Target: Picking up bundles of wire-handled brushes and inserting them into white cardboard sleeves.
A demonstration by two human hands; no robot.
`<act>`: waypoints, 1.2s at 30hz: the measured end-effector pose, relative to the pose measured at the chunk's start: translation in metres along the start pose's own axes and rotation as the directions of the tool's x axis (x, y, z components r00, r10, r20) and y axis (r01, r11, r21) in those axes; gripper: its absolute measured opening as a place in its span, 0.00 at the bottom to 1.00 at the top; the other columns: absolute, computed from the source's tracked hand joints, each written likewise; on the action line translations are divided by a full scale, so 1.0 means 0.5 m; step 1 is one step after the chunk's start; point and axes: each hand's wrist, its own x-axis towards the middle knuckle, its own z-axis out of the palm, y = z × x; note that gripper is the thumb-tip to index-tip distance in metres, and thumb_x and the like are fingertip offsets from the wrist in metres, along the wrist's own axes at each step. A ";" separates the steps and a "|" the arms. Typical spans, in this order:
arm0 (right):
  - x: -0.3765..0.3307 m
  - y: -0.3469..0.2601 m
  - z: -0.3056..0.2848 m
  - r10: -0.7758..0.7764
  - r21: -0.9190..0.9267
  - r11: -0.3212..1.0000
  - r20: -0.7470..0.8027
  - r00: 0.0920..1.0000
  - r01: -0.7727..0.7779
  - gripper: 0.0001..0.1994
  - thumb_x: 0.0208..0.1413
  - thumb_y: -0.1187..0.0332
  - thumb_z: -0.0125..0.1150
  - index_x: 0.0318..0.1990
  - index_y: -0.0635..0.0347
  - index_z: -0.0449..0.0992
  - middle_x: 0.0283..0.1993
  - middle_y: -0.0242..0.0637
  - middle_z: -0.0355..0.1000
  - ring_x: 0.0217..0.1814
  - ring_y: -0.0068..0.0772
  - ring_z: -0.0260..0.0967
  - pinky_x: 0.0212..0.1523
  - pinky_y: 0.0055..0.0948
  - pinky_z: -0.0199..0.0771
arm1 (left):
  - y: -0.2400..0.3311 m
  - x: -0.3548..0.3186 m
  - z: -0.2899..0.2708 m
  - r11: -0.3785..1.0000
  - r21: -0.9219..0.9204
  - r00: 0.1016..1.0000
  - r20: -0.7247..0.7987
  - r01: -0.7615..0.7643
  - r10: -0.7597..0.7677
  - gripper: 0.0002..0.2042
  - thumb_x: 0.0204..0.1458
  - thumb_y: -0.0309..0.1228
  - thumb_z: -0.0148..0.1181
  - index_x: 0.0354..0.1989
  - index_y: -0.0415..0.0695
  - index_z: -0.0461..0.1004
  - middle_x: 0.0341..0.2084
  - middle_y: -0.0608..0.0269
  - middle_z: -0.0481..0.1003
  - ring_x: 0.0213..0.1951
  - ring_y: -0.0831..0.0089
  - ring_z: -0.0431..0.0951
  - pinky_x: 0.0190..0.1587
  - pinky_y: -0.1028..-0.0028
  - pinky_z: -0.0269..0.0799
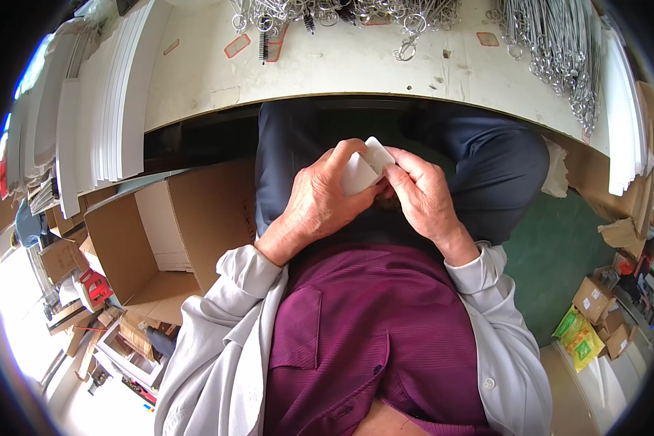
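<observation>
Over my lap, just in front of the table edge, both my hands are closed on a small white box. It looks like thin card, with a flat flap standing out at its far right end. My left hand wraps round the left side, index finger bent over the top. The thumb and fingers of my right hand pinch the right edge near the flap. Whether anything is inside the box is hidden by my fingers.
On the white table ahead lie a pile of wire-handled brushes with ring ends and a bundle of metal wires. White card stacks stand at left. An open cardboard box sits left of my legs.
</observation>
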 end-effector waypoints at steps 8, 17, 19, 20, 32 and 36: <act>0.003 0.000 0.010 -0.052 -0.186 0.982 -0.075 0.996 0.037 0.12 0.64 0.77 0.59 0.54 0.67 0.79 0.33 0.47 0.79 0.30 0.26 0.76 0.33 0.28 0.76 | -0.009 -0.002 0.011 0.998 0.053 1.000 -0.003 -0.022 0.022 0.24 0.48 0.31 0.75 0.52 0.47 0.71 0.36 0.52 0.81 0.36 0.57 0.85 0.38 0.64 0.81; 0.004 0.010 0.013 -0.241 -0.285 0.936 -0.085 0.967 0.208 0.13 0.63 0.78 0.58 0.53 0.67 0.80 0.38 0.52 0.80 0.35 0.43 0.82 0.36 0.32 0.79 | -0.005 -0.007 0.014 0.997 0.053 0.998 -0.034 -0.048 0.049 0.23 0.48 0.30 0.74 0.53 0.48 0.71 0.37 0.52 0.81 0.37 0.56 0.85 0.39 0.64 0.81; 0.004 0.007 0.012 -0.259 -0.314 0.922 -0.069 0.963 0.225 0.13 0.63 0.78 0.58 0.53 0.67 0.80 0.39 0.52 0.80 0.36 0.45 0.82 0.37 0.33 0.79 | 0.001 -0.007 0.010 0.998 0.041 0.999 -0.020 -0.038 0.039 0.24 0.48 0.31 0.74 0.53 0.47 0.70 0.40 0.50 0.80 0.39 0.51 0.84 0.40 0.60 0.82; 0.005 0.004 0.011 -0.276 -0.343 0.908 -0.051 0.960 0.243 0.13 0.63 0.77 0.59 0.53 0.68 0.80 0.40 0.53 0.80 0.36 0.47 0.81 0.37 0.34 0.80 | 0.002 -0.007 0.008 0.999 0.029 1.000 -0.006 -0.027 0.028 0.24 0.47 0.32 0.73 0.53 0.45 0.70 0.44 0.47 0.80 0.42 0.46 0.84 0.41 0.56 0.82; -0.002 -0.021 0.020 -0.137 -0.223 0.968 -0.099 0.986 0.112 0.13 0.69 0.67 0.59 0.47 0.69 0.82 0.34 0.52 0.80 0.33 0.48 0.81 0.34 0.36 0.78 | 0.005 -0.010 0.009 1.000 -0.007 0.999 -0.033 0.000 0.000 0.28 0.48 0.33 0.73 0.57 0.46 0.67 0.43 0.46 0.81 0.42 0.47 0.85 0.42 0.58 0.82; -0.001 -0.014 0.024 -0.164 -0.264 0.955 -0.101 0.981 0.133 0.12 0.68 0.67 0.60 0.45 0.69 0.83 0.33 0.52 0.80 0.32 0.47 0.81 0.32 0.35 0.77 | 0.009 -0.011 0.009 0.995 0.024 0.995 0.007 0.098 -0.098 0.31 0.48 0.34 0.73 0.59 0.45 0.64 0.41 0.43 0.81 0.42 0.46 0.85 0.42 0.57 0.82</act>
